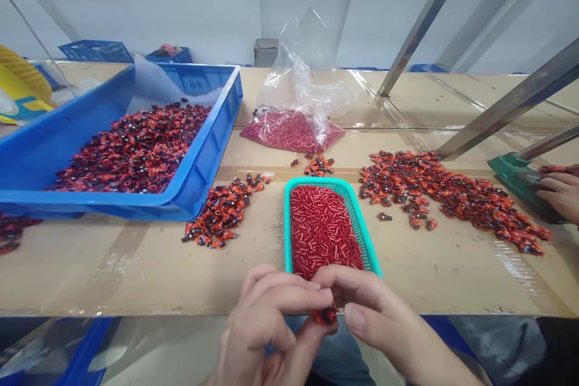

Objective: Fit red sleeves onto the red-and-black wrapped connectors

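While left hand (266,321) pinches small red-black part (327,316) just before near end of green basket (365,235), right hand (382,309) sits close – grip cannot be told. Step: apparently two-handed handling; next move seemingly calls for steady pinch.

No legible txt; blue tray (104,206) chars (196,84) too blurry.

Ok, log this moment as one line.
left fingers: pinch red-black piece | right fingers: beside it | ahead: green basket of red tubes
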A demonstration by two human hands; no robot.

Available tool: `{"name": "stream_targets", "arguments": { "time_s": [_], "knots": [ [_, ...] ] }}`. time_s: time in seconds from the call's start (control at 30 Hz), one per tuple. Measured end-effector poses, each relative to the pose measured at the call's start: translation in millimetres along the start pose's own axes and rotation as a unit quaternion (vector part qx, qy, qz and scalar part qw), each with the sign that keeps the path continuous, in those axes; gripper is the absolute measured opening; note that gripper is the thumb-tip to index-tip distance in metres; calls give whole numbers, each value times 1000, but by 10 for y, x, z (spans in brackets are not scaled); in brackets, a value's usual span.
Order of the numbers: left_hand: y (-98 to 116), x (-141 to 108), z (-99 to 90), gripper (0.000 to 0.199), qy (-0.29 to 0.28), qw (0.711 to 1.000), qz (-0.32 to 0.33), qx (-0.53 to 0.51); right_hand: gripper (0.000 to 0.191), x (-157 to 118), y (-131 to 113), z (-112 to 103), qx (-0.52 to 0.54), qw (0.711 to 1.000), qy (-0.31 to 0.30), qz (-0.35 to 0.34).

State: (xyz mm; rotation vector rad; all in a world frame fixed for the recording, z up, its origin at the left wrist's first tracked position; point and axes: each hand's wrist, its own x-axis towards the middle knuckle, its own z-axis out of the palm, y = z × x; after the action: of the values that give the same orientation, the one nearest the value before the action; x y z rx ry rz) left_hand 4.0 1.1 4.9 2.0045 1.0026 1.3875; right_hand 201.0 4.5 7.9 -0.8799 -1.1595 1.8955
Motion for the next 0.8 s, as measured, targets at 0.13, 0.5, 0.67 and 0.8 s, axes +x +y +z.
{"name": "stream_targets", "arguments": {
  "time_s": [0.13, 0.5, 0.67, 0.8],
  "knots": [
    [26, 4, 2, 38, -34, 999, 9, 41, 48, 10, -58, 18, -56, 998, 2, 6],
    [152, 27, -38, 22, -67, 989, 30, 127, 60, 74, -36, 68, -172, 976, -1, -134],
    [98, 58, 26, 24, -43, 993, 50, 96, 60, 84, 44, 69, -179, 971, 41, -155],
    [-284, 277, -87, 23, -49, 981, 62, 175, 47, 32, 86, -311, -413, 871, 196, -182]
  ]
}}
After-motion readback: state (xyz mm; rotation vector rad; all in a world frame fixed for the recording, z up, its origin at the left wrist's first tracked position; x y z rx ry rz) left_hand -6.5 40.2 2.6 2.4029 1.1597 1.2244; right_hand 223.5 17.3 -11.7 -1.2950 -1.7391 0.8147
